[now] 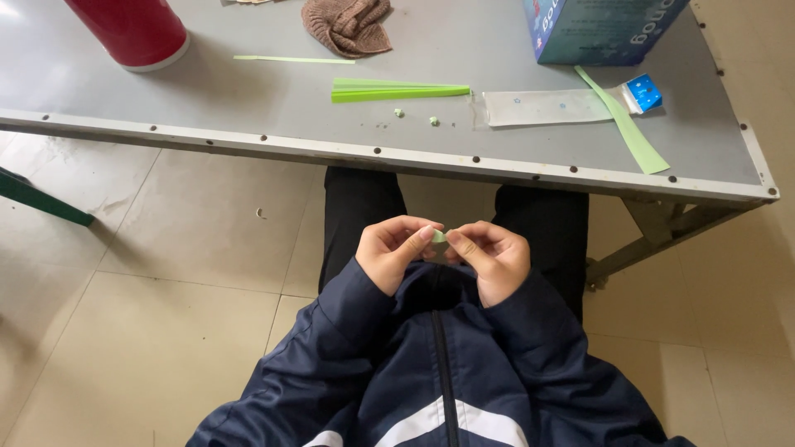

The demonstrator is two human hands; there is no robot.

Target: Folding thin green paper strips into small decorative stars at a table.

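Both hands — the left hand [396, 251] and right hand [490, 257] — pinch one small green paper piece [438, 237] between their fingertips over the lap, below the table [248, 116] edge. Two tiny folded green bits [416, 117] lie finished beside the green strip bundle [397, 89], apparently unused — more seems left than done.

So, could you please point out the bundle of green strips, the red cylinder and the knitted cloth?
bundle of green strips [397, 89], head view, mid-length.
red cylinder [132, 29], head view, side wall.
knitted cloth [348, 25], head view, centre.
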